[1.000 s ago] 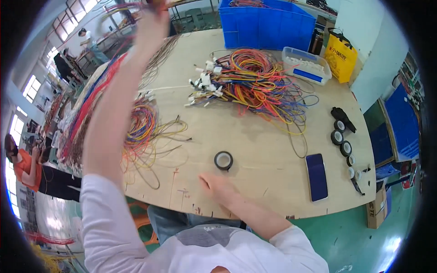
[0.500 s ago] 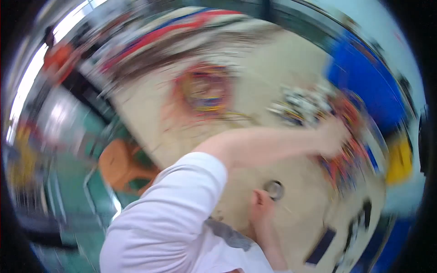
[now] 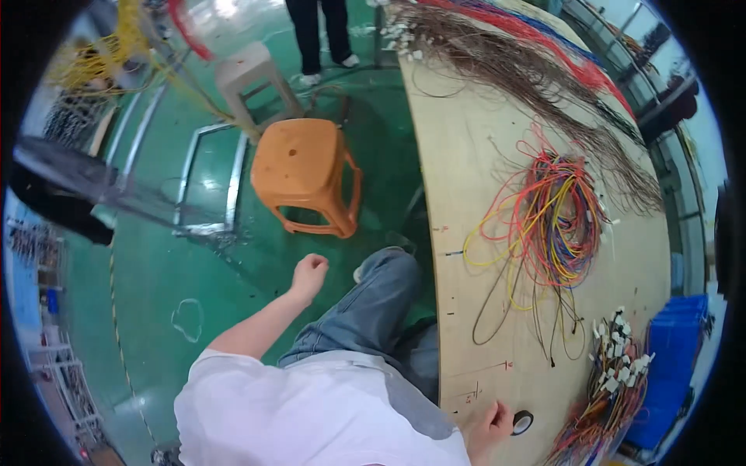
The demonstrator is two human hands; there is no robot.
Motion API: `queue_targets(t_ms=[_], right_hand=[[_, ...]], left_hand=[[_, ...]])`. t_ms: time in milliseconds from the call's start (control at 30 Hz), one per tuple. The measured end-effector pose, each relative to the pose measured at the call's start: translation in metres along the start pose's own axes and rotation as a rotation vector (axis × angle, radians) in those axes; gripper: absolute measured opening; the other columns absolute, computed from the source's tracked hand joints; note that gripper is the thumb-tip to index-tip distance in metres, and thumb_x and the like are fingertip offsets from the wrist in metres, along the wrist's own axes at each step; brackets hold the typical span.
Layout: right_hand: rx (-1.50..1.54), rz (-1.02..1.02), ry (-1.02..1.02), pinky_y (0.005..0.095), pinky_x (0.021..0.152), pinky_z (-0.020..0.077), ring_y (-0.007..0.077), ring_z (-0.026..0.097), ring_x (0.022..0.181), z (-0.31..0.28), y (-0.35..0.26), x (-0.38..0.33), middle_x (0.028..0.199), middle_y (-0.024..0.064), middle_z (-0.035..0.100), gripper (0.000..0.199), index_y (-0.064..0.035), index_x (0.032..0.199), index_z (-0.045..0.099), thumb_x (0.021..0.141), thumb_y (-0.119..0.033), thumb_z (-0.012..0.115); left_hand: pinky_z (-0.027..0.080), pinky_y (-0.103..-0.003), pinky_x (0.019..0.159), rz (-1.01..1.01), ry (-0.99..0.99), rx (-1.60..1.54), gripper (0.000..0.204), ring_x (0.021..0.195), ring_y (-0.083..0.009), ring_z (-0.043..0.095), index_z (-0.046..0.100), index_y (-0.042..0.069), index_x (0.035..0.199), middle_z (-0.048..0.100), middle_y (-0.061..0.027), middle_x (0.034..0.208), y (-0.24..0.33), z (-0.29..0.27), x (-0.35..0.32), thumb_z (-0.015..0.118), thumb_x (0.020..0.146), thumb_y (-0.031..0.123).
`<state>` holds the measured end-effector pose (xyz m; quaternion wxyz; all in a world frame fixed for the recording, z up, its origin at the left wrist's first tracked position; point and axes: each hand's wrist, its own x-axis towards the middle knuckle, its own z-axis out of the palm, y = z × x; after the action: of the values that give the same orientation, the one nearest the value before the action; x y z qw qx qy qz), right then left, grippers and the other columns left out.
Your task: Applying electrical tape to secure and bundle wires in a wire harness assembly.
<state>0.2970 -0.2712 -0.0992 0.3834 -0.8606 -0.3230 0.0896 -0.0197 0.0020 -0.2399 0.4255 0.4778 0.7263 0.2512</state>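
My left hand (image 3: 311, 276) is held out over the green floor, left of my bent knee, with its fingers curled in. Nothing shows in it, and it touches nothing. At the near edge of the table (image 3: 458, 279), my right hand (image 3: 491, 426) has its fingers drawn together. Right beside those fingertips is a black roll of tape (image 3: 522, 422); whether they grip it or a strip of it, I cannot make out. Farther up the table lies a coiled bundle of red, yellow and blue wires (image 3: 563, 225). A wire bundle with white connectors (image 3: 622, 357) lies at the right.
An orange stool (image 3: 299, 159) stands left of the table, with a grey stool (image 3: 252, 74) behind it. Long brown wires (image 3: 528, 97) and red wires (image 3: 559, 50) spread over the table's far end. A blue bin (image 3: 674, 365) is at the right. Another person's legs (image 3: 318, 35) are beyond the stools.
My view has swung left toward the floor and stools. My left hand has come away from the connector bundle and out past the table's left edge. My right hand stays beside the tape roll.
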Motion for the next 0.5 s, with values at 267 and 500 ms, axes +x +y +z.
queue_targets(t_ms=[267,500], right_hand=[[-0.189,-0.406,-0.194,0.0298,0.056,0.0384,0.0219,0.049,0.061,0.076,-0.086,0.123,0.066,0.0093,0.050,0.009,-0.0029,0.083,0.054,0.075,-0.005,0.053],[-0.299,-0.028,-0.061,0.0384,0.079,0.0407,0.0326,0.052,0.093,0.134,-0.139,0.320,0.095,0.0194,0.057,0.041,-0.0002,0.092,0.059,0.078,-0.038,0.048]], left_hand=[[0.043,-0.025,0.060,0.561,-0.323,-0.037,0.009,0.065,-0.0135,0.053,0.054,0.000,0.083,0.056,-0.0078,0.071,0.084,0.020,0.078,0.050,0.078,0.007],[0.041,-0.023,0.058,0.692,-0.560,-0.217,0.007,0.063,-0.0100,0.051,0.054,-0.001,0.080,0.054,-0.0049,0.069,0.149,0.028,0.039,0.050,0.078,0.005]])
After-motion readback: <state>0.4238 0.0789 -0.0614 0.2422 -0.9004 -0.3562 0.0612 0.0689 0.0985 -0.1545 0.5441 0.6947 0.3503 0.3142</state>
